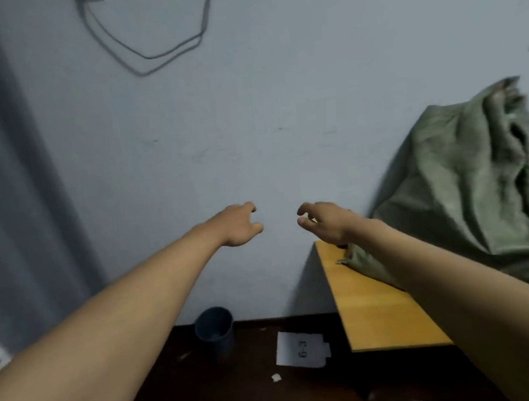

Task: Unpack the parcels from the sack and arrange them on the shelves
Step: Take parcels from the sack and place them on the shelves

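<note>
A green woven sack [472, 182] stands slumped on a yellow wooden table [371, 303] at the right, leaning against the pale wall, its mouth crumpled at the top. Both my arms reach straight forward at chest height. My left hand [238, 223] hangs in the air with loosely curled fingers and holds nothing. My right hand [321, 222] is just left of the sack's lower corner, above the table's far corner, fingers loosely curled and empty. No parcels and no shelves are in view.
On the dark floor below stand a dark blue cup-like bin [215, 329] against the wall and a white paper marked "6 3" [301, 349]. A grey curtain [9, 190] hangs at the left. A cable [154, 50] loops on the wall.
</note>
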